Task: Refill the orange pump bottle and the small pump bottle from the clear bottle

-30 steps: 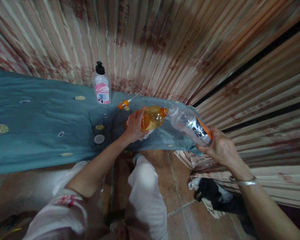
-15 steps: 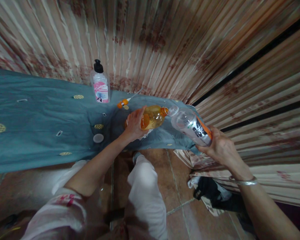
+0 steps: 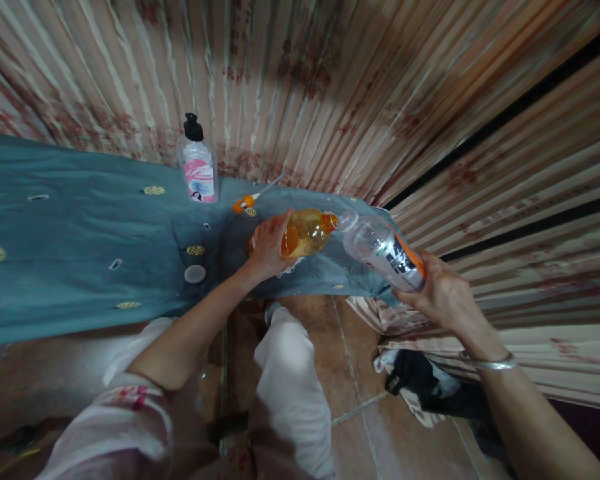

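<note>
My left hand (image 3: 270, 250) is wrapped round an orange see-through bottle (image 3: 310, 232), which lies tilted with its neck to the right. My right hand (image 3: 443, 290) grips the base end of a clear bottle (image 3: 373, 247) with an orange and black label. The two bottle mouths meet or nearly touch above the cloth. Behind my left hand an orange pump top (image 3: 246, 203) with a thin tube rests on the blue-green cloth (image 3: 80, 233). A round white cap (image 3: 195, 274) lies left of my left hand.
A clear bottle with a pink label and black top (image 3: 199, 170) stands at the back of the cloth, against the pleated curtain (image 3: 260, 87). Dark and white fabric (image 3: 425, 383) lies on the tiled floor at the lower right. My legs are below the cloth's front edge.
The view has shifted slightly, so the cloth and the standing bottle appear a little higher and further left. Both hands keep their grips, with the bottle mouths still together.
</note>
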`<state>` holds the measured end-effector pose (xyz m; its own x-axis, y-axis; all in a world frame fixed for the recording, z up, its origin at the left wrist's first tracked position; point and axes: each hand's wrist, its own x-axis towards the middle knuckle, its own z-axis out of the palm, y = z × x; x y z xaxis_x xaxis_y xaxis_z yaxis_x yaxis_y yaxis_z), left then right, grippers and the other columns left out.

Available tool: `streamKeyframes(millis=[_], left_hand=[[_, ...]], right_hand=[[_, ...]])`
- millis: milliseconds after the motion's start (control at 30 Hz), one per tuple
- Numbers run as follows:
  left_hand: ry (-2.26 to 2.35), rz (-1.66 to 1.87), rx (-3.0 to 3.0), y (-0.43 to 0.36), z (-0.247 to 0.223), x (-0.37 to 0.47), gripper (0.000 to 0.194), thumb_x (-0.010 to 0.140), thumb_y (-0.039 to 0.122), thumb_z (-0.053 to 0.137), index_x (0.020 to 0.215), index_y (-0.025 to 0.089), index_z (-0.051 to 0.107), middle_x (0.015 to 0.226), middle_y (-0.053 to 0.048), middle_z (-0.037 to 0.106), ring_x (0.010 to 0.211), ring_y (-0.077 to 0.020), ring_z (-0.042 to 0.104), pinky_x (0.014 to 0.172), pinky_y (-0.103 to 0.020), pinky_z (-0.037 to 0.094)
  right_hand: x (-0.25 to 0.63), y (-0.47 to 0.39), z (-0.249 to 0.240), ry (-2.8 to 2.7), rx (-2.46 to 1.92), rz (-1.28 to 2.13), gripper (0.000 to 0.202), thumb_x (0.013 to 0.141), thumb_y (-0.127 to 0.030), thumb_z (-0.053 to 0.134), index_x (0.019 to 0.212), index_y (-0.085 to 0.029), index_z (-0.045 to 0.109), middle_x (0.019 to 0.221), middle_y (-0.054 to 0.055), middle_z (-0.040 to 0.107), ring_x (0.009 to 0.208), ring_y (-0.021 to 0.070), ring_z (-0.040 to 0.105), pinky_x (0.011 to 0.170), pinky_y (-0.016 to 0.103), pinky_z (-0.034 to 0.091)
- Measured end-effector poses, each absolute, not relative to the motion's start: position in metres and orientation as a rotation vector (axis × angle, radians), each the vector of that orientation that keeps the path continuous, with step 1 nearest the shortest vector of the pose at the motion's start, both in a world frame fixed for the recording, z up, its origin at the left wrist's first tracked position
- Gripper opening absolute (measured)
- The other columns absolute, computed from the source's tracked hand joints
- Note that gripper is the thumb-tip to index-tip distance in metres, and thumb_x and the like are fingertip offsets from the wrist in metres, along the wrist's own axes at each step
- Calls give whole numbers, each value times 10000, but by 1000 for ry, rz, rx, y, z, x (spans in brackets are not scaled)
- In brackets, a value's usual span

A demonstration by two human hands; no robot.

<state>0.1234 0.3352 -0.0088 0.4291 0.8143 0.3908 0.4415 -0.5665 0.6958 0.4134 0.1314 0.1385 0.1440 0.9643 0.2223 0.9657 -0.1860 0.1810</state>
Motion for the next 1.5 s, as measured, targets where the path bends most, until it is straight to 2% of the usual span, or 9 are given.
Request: streamKeyframes(millis=[300,633,1500], left_hand=[[1072,1005,2223,336,-14,126,1108,655,320,888,1615,236,342,1537,-176,551,1385,-405,518,1174,-562,377],[1081,1026,2268,338,-23,130,1135,665,337,902,1624,205,311,1542,-197,542,1387,-416,524,1179,-585,377],[1026,1063,2289,341,-27,128,1132,684,406,893,1633,221,304,1526,-199,547,1371,-420,530,1154,-589,388]], right_hand=[[413,130,141,-2027,-2336,-500,759,766,-508,697,1377,-79,558,1076,198,752,904,377,733,744,457,606],[414,128,141,-2050,-2289,-520,753,774,-487,682,1382,-59,560,1092,207,745,893,366,726,743,445,596],[415,127,141,-2036,-2307,-528,769,772,-529,672,1374,-59,580,1031,192,743,845,353,707,713,443,589]])
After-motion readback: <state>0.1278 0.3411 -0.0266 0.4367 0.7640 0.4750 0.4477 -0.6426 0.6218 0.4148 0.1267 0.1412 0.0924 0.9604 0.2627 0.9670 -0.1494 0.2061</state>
